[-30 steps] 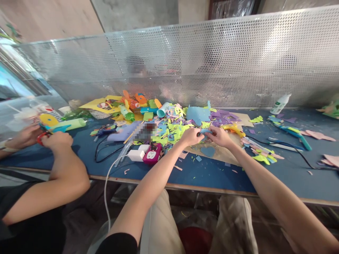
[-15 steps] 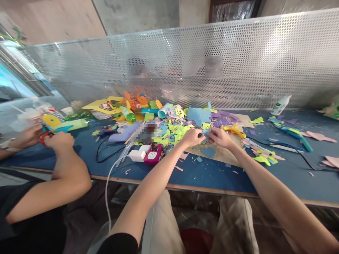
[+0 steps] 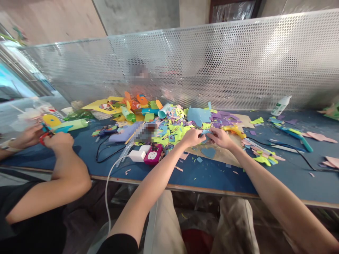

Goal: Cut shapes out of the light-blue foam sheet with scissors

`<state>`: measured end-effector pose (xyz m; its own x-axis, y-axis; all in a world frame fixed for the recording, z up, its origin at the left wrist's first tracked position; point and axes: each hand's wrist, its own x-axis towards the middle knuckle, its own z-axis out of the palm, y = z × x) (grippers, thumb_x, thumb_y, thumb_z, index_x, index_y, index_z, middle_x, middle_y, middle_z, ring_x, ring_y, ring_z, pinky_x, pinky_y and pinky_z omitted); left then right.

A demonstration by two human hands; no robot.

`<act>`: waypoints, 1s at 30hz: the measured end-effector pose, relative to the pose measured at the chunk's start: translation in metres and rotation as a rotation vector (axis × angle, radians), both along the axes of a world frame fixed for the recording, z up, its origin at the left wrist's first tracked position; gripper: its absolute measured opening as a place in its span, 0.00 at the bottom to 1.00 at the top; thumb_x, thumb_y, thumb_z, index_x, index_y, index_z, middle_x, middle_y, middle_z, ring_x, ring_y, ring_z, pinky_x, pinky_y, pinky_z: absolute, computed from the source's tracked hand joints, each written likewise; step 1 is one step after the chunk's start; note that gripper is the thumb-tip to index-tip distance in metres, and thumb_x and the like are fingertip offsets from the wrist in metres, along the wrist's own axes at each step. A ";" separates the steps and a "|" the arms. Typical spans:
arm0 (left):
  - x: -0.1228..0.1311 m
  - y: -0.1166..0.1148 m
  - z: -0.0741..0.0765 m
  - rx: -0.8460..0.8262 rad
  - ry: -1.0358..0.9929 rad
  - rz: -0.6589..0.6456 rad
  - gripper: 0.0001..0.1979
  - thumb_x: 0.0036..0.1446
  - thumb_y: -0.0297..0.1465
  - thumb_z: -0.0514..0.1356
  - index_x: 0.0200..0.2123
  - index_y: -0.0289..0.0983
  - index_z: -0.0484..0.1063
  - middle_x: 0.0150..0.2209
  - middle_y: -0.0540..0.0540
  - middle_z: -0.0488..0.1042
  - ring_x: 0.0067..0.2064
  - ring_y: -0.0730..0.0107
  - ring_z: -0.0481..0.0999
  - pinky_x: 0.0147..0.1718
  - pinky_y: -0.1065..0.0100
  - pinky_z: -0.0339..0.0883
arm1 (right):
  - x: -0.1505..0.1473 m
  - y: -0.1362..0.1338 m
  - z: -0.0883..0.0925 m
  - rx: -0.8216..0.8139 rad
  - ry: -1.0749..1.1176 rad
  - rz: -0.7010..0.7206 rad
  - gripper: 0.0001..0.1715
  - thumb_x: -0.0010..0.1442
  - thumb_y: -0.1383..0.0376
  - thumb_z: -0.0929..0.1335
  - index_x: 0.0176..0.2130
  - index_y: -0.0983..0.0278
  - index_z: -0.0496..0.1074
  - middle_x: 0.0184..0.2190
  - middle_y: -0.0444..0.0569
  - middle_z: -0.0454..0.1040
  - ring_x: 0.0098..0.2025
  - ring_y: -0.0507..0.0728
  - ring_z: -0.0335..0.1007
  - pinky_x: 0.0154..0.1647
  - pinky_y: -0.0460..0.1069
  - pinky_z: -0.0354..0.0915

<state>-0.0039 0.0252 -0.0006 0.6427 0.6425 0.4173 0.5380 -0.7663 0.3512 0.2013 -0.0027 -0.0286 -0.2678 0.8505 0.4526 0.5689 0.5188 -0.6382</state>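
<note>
My left hand and my right hand pinch a small piece of blue paper between them, its shape partly covered by fingers. Just below it lies a blue paper heart on a brown sheet. Behind my hands rest a larger blue paper piece and a heap of yellow-green paper scraps. A yellow glue gun with a black cord lies right beside my right hand.
At the left, another person's hand holds red-handled scissors. White plugs and a magenta power block sit left of my forearm. A white glue bottle stands at the back right, before a perforated metal screen.
My fingers and the blue paper between them have shifted very slightly. Behind the screen, a blurred figure on the right has changed position. The rest looks the same.
</note>
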 end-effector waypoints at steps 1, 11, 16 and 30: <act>0.000 0.000 0.000 -0.008 -0.007 -0.010 0.17 0.58 0.37 0.54 0.19 0.37 0.63 0.17 0.50 0.62 0.20 0.73 0.58 0.23 0.67 0.48 | 0.000 0.000 0.000 0.002 0.001 -0.002 0.14 0.64 0.61 0.65 0.27 0.61 0.67 0.19 0.43 0.74 0.20 0.53 0.69 0.24 0.46 0.61; -0.002 0.003 -0.003 -0.052 -0.027 -0.081 0.17 0.56 0.37 0.55 0.19 0.37 0.56 0.16 0.52 0.58 0.19 0.76 0.55 0.23 0.68 0.46 | 0.000 -0.004 0.004 -0.026 -0.011 0.003 0.12 0.63 0.60 0.66 0.29 0.62 0.69 0.21 0.45 0.75 0.21 0.53 0.70 0.25 0.46 0.61; -0.001 0.005 -0.005 -0.094 -0.026 -0.072 0.17 0.54 0.35 0.55 0.18 0.38 0.54 0.15 0.54 0.53 0.19 0.77 0.52 0.22 0.68 0.43 | 0.000 -0.004 0.002 -0.068 -0.011 0.000 0.12 0.63 0.60 0.66 0.29 0.62 0.68 0.20 0.45 0.74 0.20 0.53 0.69 0.24 0.46 0.60; -0.007 0.002 -0.001 -0.143 0.012 -0.123 0.19 0.56 0.38 0.55 0.18 0.38 0.53 0.15 0.53 0.55 0.19 0.77 0.53 0.22 0.68 0.42 | -0.001 -0.004 0.002 -0.058 -0.020 0.054 0.14 0.64 0.59 0.66 0.28 0.63 0.69 0.22 0.46 0.75 0.22 0.53 0.69 0.25 0.46 0.60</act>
<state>-0.0113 0.0276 -0.0020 0.7241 0.6111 0.3197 0.4483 -0.7693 0.4552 0.1998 -0.0068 -0.0268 -0.3225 0.8591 0.3975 0.5541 0.5118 -0.6565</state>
